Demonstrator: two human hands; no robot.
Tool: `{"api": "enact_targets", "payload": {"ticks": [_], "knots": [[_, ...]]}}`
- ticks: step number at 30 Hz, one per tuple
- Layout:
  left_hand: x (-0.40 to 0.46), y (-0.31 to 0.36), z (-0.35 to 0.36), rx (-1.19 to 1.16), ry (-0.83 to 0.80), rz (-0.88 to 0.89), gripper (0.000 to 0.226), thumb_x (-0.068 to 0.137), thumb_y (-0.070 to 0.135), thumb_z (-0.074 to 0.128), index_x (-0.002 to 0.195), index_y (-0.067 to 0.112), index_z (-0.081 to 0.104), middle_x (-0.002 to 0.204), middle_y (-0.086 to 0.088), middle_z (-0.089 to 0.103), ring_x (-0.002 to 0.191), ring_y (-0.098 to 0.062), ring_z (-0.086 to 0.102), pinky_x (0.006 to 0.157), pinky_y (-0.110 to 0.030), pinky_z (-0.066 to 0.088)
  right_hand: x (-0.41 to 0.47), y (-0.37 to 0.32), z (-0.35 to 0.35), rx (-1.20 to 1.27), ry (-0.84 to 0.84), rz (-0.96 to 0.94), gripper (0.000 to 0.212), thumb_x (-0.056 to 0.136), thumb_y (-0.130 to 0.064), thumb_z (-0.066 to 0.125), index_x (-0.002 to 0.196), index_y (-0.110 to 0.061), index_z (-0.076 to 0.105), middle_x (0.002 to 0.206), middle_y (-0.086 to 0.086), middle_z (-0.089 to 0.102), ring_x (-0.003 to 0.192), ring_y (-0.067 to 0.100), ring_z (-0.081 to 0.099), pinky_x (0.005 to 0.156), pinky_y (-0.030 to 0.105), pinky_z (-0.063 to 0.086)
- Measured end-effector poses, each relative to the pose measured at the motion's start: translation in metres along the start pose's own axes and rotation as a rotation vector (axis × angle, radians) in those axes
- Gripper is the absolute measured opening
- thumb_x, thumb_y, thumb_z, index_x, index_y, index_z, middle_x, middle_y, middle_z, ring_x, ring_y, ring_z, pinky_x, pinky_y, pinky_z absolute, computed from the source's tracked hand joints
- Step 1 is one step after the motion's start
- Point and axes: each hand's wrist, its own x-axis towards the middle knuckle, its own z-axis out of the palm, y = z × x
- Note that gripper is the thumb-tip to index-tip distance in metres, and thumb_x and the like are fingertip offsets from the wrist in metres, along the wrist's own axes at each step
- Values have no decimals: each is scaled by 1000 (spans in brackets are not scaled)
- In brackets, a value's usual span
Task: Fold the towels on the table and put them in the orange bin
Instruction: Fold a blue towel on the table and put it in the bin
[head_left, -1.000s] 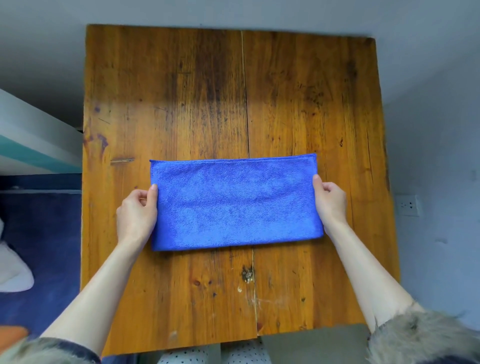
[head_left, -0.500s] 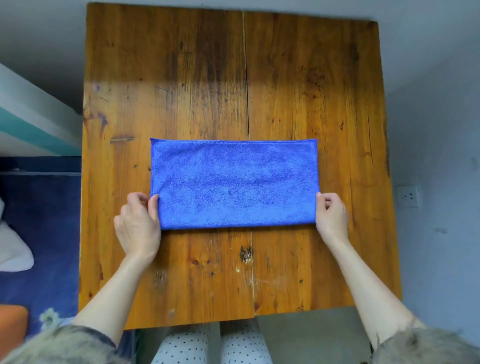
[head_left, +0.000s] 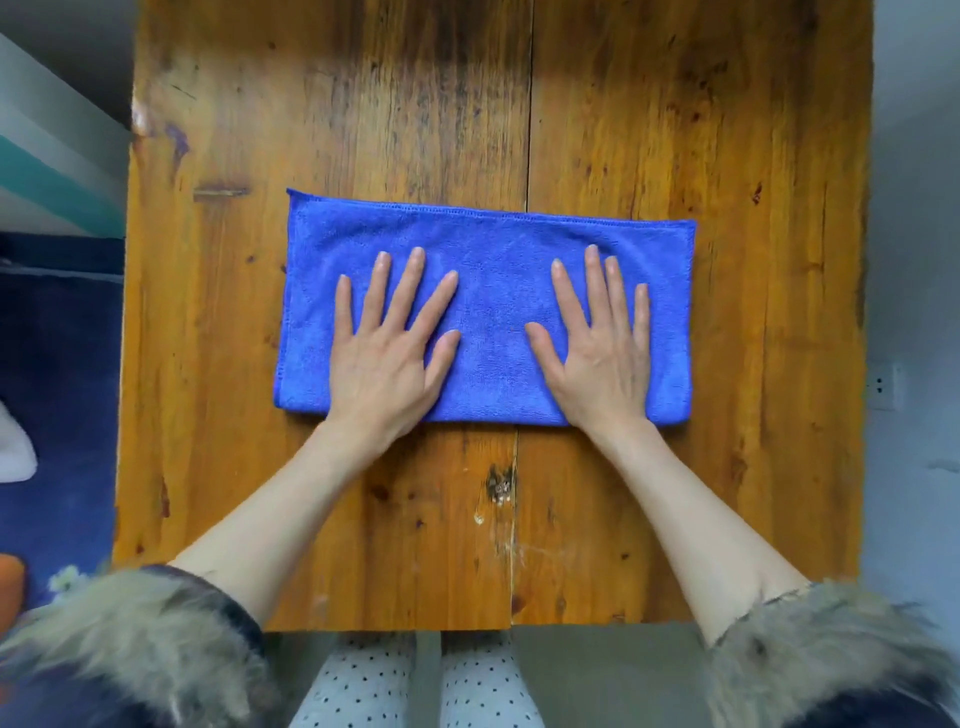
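A blue towel (head_left: 493, 249), folded into a long rectangle, lies flat across the middle of the wooden table (head_left: 675, 130). My left hand (head_left: 387, 348) lies palm down on the towel's left half, fingers spread and straight. My right hand (head_left: 602, 348) lies palm down on its right half, fingers straight as well. Both palms press the cloth near its front edge. At the far lower left edge a small orange patch (head_left: 10, 577) shows; it may be the orange bin, mostly out of frame.
The table's front edge (head_left: 467, 626) is close to my body, with dotted trouser legs below it. A dark blue floor covering (head_left: 57, 389) lies to the left, a grey wall with a socket (head_left: 883, 387) to the right. No other towels are in view.
Both hands left the towel's short ends and moved inward onto its top, now flat with spread fingers. The camera moved closer and tilted down.
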Motion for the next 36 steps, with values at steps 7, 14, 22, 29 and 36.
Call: {"api": "enact_targets", "payload": {"ticks": [7,14,22,29,36], "knots": [[-15,-56,-23,-101,-1,-253,57,96,38,26,149,18,19,157,-13,10,144,-33,7,113,-53,7,2,37,-19,32,-16,195,65,93,-50,31,148,-17,22,157,11,10,146,26,6,117,46,2],[-10,-63,-37,-302,205,-652,32,95,30,46,116,8,54,120,-18,48,113,-36,39,91,-46,29,-6,-28,-19,53,-13,-32,61,92,-48,34,145,-19,31,155,11,21,144,29,14,114,56,1],[1,-68,-46,-352,-38,-686,37,88,42,57,112,13,57,121,-15,47,118,-34,37,93,-48,30,-1,-86,3,6,-89,-71,61,91,-54,32,146,-25,29,156,6,19,145,27,12,113,59,2],[11,-70,-55,-408,-110,-660,21,85,36,60,93,16,61,110,-12,54,111,-33,44,88,-44,33,-3,-87,5,-51,-110,-34,62,91,-54,27,147,-26,26,156,4,18,145,26,11,114,58,3],[8,-84,-67,-790,-87,-636,17,84,20,66,97,12,58,81,-1,62,86,-26,61,72,-28,39,-3,-91,5,-83,-147,-10,63,93,-52,33,148,-26,19,157,5,12,146,26,5,113,59,-1]]}}
